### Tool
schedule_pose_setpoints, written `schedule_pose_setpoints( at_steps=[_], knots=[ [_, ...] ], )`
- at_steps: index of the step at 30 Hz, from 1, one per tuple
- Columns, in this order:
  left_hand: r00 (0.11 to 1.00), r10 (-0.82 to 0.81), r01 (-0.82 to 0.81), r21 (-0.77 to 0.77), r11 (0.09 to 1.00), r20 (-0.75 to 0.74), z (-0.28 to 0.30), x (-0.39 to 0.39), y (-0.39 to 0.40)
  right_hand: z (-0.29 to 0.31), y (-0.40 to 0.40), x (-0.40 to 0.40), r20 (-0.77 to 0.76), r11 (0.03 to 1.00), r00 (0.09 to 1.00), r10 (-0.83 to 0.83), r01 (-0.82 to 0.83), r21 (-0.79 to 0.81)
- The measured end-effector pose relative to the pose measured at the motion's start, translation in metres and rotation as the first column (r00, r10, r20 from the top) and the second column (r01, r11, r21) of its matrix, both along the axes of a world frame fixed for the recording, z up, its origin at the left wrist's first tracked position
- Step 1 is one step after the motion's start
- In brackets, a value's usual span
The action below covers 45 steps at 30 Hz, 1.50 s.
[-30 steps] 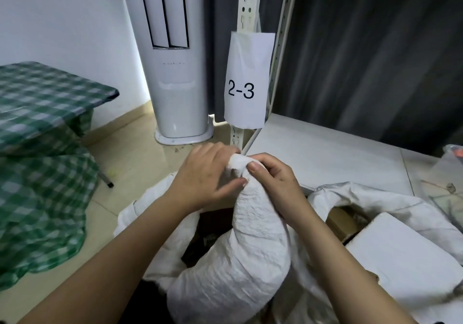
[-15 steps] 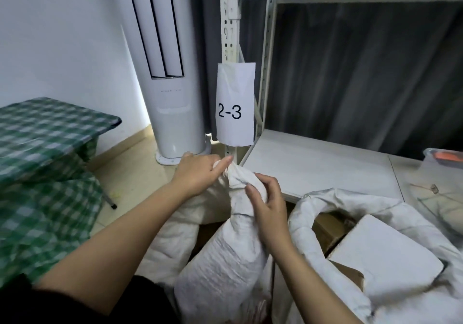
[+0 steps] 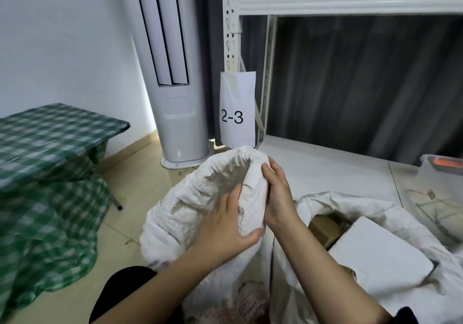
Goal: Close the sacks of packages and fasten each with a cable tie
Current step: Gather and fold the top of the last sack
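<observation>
Gripping the white sack (image 3: 200, 206) mouth with both hands | left hand (image 3: 226, 231) clutching its bunched fabric | right hand (image 3: 278, 193) pinching the rim | sack standing on the floor (image 3: 140, 191) before me, beside the open sack (image 3: 375, 223)

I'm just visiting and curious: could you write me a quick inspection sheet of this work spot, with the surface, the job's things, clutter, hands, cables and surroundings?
Surface: tiled floor; pale lower shelf behind the sacks.
Job's things: near sack, its mouth bunched but not tied; second sack open, a white box and brown cartons inside. Cable tie: nothing seen.
Clutter: clear bin on the shelf at right.
Hands: left hand pressing the gathered cloth; right hand gripping the neck.
Cables: nothing seen.
Surroundings: green checked table, white standing air conditioner, rack post with "2-3" label, dark curtain.
</observation>
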<state>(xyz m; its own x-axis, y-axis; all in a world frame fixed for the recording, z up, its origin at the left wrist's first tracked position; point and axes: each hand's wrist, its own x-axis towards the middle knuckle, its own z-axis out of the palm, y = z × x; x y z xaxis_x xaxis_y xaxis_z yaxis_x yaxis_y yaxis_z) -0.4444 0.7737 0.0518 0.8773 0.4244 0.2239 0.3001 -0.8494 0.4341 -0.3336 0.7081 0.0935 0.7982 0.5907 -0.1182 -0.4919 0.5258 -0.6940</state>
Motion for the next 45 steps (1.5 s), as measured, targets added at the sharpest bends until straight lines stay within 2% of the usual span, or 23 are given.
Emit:
schedule_pose_setpoints(
  at_steps=[6,7,9,11,12,14,16,17,18,19,20,21,22,24,25,26,29,31,34,36,41,43,45],
  knots=[
    [0.974,0.224,-0.222,-0.051,0.974,0.043,0.009,0.023,-0.017,0.015,0.011,-0.005,0.003,0.996,0.997,-0.082,0.082,0.014],
    [0.971,0.236,-0.236,-0.004,0.972,0.042,0.011,0.024,-0.013,0.017,0.012,-0.005,0.004,0.994,0.994,-0.11,0.11,0.019],
    [0.97,0.224,-0.239,0.196,0.951,0.096,0.018,0.021,0.0,0.019,0.01,-0.002,0.028,0.982,0.982,-0.187,0.188,-0.031],
    [0.963,0.209,-0.266,0.481,0.835,0.169,0.02,0.019,0.017,0.015,0.007,0.0,0.077,0.959,0.964,-0.253,0.26,-0.111],
    [0.957,0.228,-0.288,0.553,0.782,0.176,0.025,0.018,0.022,0.011,0.006,0.0,0.102,0.951,0.96,-0.262,0.275,-0.138],
    [0.951,0.29,-0.291,0.624,0.725,0.106,0.038,0.015,0.025,0.004,0.003,0.003,0.148,0.945,0.959,-0.242,0.267,-0.189],
    [0.934,0.352,-0.25,0.586,0.771,-0.064,0.045,0.014,0.023,-0.002,-0.002,0.013,0.304,0.909,0.941,-0.152,0.254,-0.33],
    [0.939,0.317,-0.193,0.559,0.806,-0.133,0.043,0.015,0.025,-0.003,-0.007,0.02,0.481,0.834,0.876,-0.031,0.288,-0.47],
    [0.944,0.283,-0.154,0.532,0.832,-0.169,0.041,0.016,0.027,-0.004,-0.014,0.028,0.634,0.713,0.757,0.158,0.356,-0.604],
    [0.952,0.253,-0.125,0.534,0.837,-0.174,0.04,0.016,0.03,-0.004,-0.021,0.038,0.71,0.577,0.613,0.346,0.457,-0.677],
    [0.959,0.227,-0.098,0.555,0.826,-0.168,0.041,0.016,0.034,-0.002,-0.028,0.046,0.735,0.485,0.471,0.487,0.554,-0.676],
    [0.966,0.201,-0.078,0.56,0.825,-0.161,0.041,0.016,0.037,0.001,-0.033,0.054,0.751,0.454,0.314,0.581,0.641,-0.619],
    [0.969,0.182,-0.061,0.552,0.831,-0.166,0.043,0.017,0.039,0.007,-0.036,0.059,0.758,0.491,0.1,0.645,0.706,-0.511],
    [0.974,0.137,-0.019,0.535,0.844,-0.181,0.044,0.021,0.04,0.022,-0.031,0.064,0.608,0.636,-0.35,0.713,0.687,-0.35],
    [0.976,0.119,-0.007,0.528,0.849,-0.18,0.045,0.024,0.039,0.027,-0.023,0.064,0.508,0.694,-0.498,0.703,0.635,-0.338],
    [0.978,0.112,-0.006,0.51,0.86,-0.176,0.046,0.025,0.038,0.029,-0.015,0.061,0.43,0.704,-0.56,0.708,0.605,-0.372],
    [0.972,0.164,-0.076,0.436,0.897,-0.169,0.043,0.023,0.037,0.029,0.006,0.056,0.338,0.641,-0.545,0.767,0.627,-0.443],
    [0.955,0.24,-0.156,0.39,0.908,-0.176,0.035,0.019,0.038,0.026,0.012,0.057,0.311,0.655,-0.578,0.754,0.628,-0.42],
    [0.924,0.338,-0.238,0.422,0.875,-0.179,0.026,0.013,0.047,0.025,0.015,0.059,0.291,0.681,-0.619,0.73,0.621,-0.388],
    [0.917,0.365,-0.259,0.454,0.853,-0.163,0.032,0.008,0.056,0.024,0.014,0.062,0.285,0.675,-0.612,0.737,0.651,-0.346],
    [0.984,0.179,-0.117,0.719,0.685,-0.01,0.051,0.002,0.073,0.022,0.007,0.072,0.333,0.655,-0.566,0.754,0.68,-0.329],
    [0.998,0.064,-0.043,0.688,0.724,-0.004,0.051,0.004,0.076,0.019,0.005,0.077,0.352,0.634,-0.532,0.77,0.703,-0.323],
    [0.998,-0.033,0.059,0.576,0.816,-0.056,0.045,0.002,0.072,0.013,0.0,0.077,0.35,0.618,-0.516,0.782,0.718,-0.32]
  ],
)
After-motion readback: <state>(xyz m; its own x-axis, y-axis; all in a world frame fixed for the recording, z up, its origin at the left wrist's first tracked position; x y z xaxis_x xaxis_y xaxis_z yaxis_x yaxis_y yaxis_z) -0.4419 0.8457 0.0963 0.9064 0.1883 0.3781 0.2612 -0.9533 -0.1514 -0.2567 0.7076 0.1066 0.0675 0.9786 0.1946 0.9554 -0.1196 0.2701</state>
